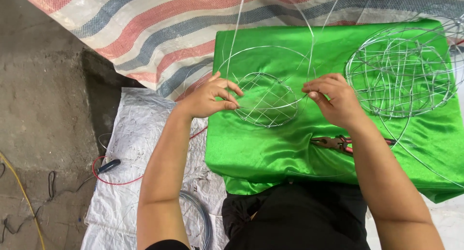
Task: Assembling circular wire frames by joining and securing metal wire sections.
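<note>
both hands grip the wire frame (pixel 266 98) over the green cloth (pixel 290 148): my left hand (pixel 208 99) pinches its near rim, my right hand (pixel 333 98) pinches the far rim. i judge i'm mid-shaping the hoop; next needs steady, even bending. pliers (pixel 333 142) lie near.

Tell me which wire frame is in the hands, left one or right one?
The smaller wire frame at centre-left of the green cloth: left hand and right hand pinch its rim. The denser wire frame on the right lies untouched.
</note>
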